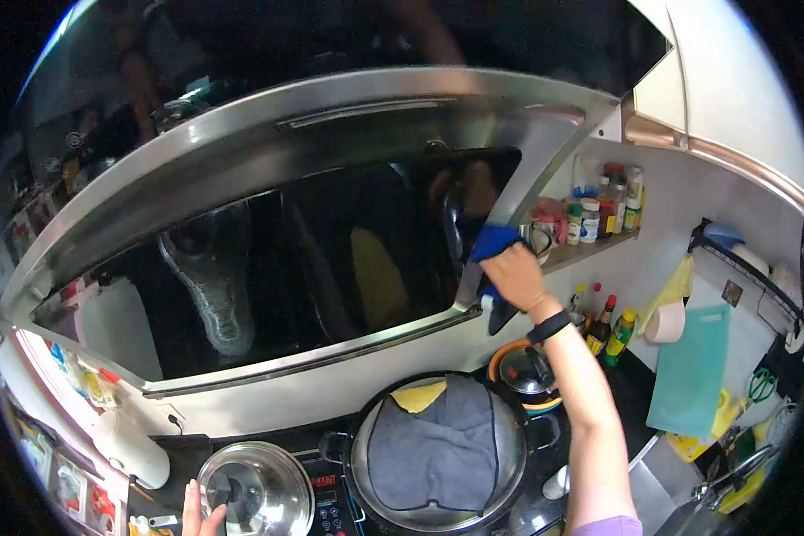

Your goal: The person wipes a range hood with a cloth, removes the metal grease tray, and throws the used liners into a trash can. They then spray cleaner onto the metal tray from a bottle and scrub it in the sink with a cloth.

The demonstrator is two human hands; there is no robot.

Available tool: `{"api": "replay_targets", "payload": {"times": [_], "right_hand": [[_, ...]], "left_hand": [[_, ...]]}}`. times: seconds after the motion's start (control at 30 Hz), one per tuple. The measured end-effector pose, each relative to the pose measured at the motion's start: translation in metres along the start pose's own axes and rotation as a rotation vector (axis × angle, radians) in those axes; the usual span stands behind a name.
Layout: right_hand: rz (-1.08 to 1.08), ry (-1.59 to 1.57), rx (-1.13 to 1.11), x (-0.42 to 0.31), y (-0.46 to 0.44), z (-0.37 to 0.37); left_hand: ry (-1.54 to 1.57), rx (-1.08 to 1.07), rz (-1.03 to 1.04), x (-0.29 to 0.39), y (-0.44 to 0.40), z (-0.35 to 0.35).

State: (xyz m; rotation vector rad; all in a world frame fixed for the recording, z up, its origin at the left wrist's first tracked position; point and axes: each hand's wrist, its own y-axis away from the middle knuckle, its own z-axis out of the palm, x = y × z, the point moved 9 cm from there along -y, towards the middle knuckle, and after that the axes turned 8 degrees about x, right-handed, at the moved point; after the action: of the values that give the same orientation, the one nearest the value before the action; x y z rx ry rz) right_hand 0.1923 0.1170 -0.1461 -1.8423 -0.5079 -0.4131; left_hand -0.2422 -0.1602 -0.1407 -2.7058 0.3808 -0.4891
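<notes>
One head-worn camera, near and very wide.
It looks forward and down from the wearer's head (the lens bows straight edges and blackens the frame's corners), facing the range hood (393,232) close by, across the top and middle of the frame; the desk (188,456) shows from above along the bottom.

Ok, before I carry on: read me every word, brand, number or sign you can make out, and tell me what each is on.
"ANGUT", roughly: red lettering on the cooktop panel; its first letter is unclear, so treat the reading as tentative.
Cooktop panel's small markings: too small to read.
Spice jars on the shelf: labels too small.
Sauce bottles: labels too blurred.
Glossy black hood front: faint round marks, nothing legible.
</notes>
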Motion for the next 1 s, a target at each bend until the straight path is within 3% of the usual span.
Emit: {"api": "replay_targets", "payload": {"times": [0.13, 0.2, 0.27, 0.33, 0.4, 0.47, 0.63, 0.77, 0.8, 1.0], "right_hand": [[0.199, 0.173, 0.332, 0.053, -0.058, -0.085], [0.219, 0.162, 0.574, 0.061, -0.084, -0.14], [0.177, 0.268, 0.705, 0.065, -0.088, -0.139], [0.33, 0.197, 0.638, 0.068, -0.079, -0.094], [0.271, 0.119, 0.647, 0.045, -0.059, -0.06], [0.328, 0.088, 0.409, 0.026, -0.042, -0.018], [0.186, 0.01, -0.043, -0.028, 0.023, 0.068], [-0.068, -0.15, -0.298, -0.076, 0.078, 0.114], [-0.082, -0.202, -0.211, -0.083, 0.08, 0.104], [-0.057, -0.255, -0.181, -0.086, 0.068, 0.076]], "left_hand": [[-0.022, -0.033, -0.013, -0.007, -0.008, 0.009], [-0.021, -0.064, -0.04, -0.009, -0.013, 0.018], [-0.009, -0.067, -0.054, -0.011, -0.018, 0.025], [-0.013, -0.065, -0.063, -0.015, -0.022, 0.032], [0.027, -0.065, -0.07, -0.018, -0.024, 0.036], [0.027, -0.063, -0.071, -0.02, -0.028, 0.039], [0.017, -0.094, -0.061, -0.02, -0.033, 0.051], [0.027, -0.103, -0.027, -0.009, -0.037, 0.054], [0.044, -0.099, -0.013, -0.005, -0.038, 0.054], [0.058, -0.078, 0.016, -0.003, -0.025, 0.043]]}}
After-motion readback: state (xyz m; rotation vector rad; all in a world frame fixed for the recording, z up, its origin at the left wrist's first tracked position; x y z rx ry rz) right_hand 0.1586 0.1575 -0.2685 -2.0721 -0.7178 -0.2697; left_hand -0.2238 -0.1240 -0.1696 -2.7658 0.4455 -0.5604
